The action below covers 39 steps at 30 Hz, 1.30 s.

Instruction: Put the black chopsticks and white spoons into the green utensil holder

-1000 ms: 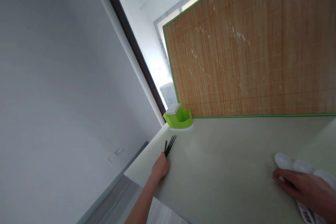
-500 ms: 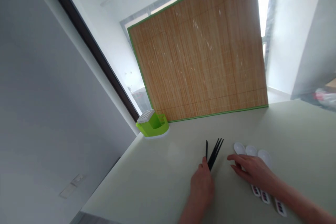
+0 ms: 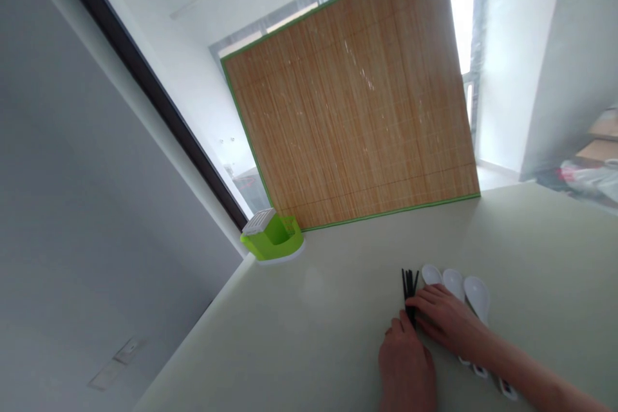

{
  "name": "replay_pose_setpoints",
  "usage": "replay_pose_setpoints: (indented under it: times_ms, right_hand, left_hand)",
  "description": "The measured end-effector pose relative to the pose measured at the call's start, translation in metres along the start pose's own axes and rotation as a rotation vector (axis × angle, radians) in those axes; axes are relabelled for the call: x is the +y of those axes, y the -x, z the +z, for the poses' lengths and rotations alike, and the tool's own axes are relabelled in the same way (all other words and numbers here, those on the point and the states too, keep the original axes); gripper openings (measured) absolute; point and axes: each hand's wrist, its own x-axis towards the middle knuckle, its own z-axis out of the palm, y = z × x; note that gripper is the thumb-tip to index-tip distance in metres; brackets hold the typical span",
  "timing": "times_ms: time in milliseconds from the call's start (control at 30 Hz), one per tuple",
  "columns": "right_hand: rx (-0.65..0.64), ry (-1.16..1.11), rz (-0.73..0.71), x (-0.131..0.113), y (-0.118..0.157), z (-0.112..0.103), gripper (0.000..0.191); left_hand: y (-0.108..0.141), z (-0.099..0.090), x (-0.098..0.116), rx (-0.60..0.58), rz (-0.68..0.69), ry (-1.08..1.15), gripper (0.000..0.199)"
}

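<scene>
A bundle of black chopsticks [image 3: 410, 290] lies on the pale table, tips pointing away from me and slightly fanned. My left hand [image 3: 404, 351] is closed around its near end, which the fingers hide. From the right, my right hand [image 3: 441, 317] closes its fingers on the bundle's right side, just beyond the left fingertips. Three white spoons [image 3: 477, 296] lie side by side to the right, bowls away from me. My right hand and forearm pass over them and cover their middles; the handle ends show below the forearm.
A green and white holder [image 3: 275, 239] stands at the table's far left corner. Behind the table [image 3: 261, 335] hangs a bamboo mat [image 3: 357, 109] with green edging. A grey wall rises on the left. Cardboard and plastic bags lie beyond the table at the far right.
My left hand has moved right with the chopsticks, nearer the spoons. My right hand, open and apart before, has come left onto the bundle. The stray chopsticks are closer together. The view has shifted slightly.
</scene>
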Motion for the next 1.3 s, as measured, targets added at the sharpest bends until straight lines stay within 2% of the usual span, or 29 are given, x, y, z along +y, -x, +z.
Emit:
replay_pose_setpoints:
  times_ms: [133,400,500,600,667,767,867,967,1000,1067,1133,1233,1300]
  right_hand:
    - [-0.025,-0.014,-0.013,0.003,0.002,0.003,0.022]
    - [-0.05,-0.053,-0.047,0.015,0.003,0.009,0.022]
    - [-0.043,-0.053,-0.051,0.015,0.004,0.007,0.022]
    - [-0.036,-0.05,-0.052,0.013,0.004,0.005,0.023]
    - [-0.046,-0.043,-0.047,0.012,0.005,0.004,0.023]
    - [-0.055,-0.024,-0.038,0.012,0.006,0.004,0.023]
    - [-0.054,-0.015,-0.039,0.012,0.006,0.005,0.024]
    - [-0.052,-0.027,-0.031,0.012,0.006,0.005,0.025]
    - [-0.05,-0.034,-0.028,0.012,0.006,0.005,0.026]
    - [-0.049,-0.047,-0.033,0.012,0.006,0.006,0.029]
    - [-0.043,-0.042,-0.04,0.013,0.006,0.009,0.037]
    - [-0.039,0.0,-0.059,0.011,0.005,0.013,0.052]
    - [-0.055,0.04,-0.062,0.008,0.003,0.015,0.055]
  left_hand:
    - [0.008,0.002,0.006,0.0,0.015,0.022,0.052]
    - [0.012,-0.014,0.008,-0.187,0.036,0.078,0.062]
    - [0.014,-0.019,0.001,-0.174,0.09,0.096,0.056]
    - [0.008,-0.031,-0.018,-0.147,0.195,0.137,0.053]
    - [-0.005,-0.046,-0.04,-0.088,0.245,0.161,0.054]
    - [-0.041,-0.083,-0.083,0.097,0.183,0.097,0.052]
    - [-0.083,-0.131,-0.131,0.319,0.048,-0.04,0.053]
    - [-0.117,-0.179,-0.173,0.565,-0.181,-0.198,0.052]
    - [-0.125,-0.194,-0.185,0.604,-0.239,-0.216,0.053]
    - [-0.139,-0.217,-0.204,0.659,-0.346,-0.247,0.054]
    - [-0.149,-0.233,-0.218,0.678,-0.41,-0.262,0.055]
    - [-0.161,-0.245,-0.232,0.673,-0.459,-0.281,0.061]
    - [-0.169,-0.248,-0.239,0.656,-0.48,-0.289,0.063]
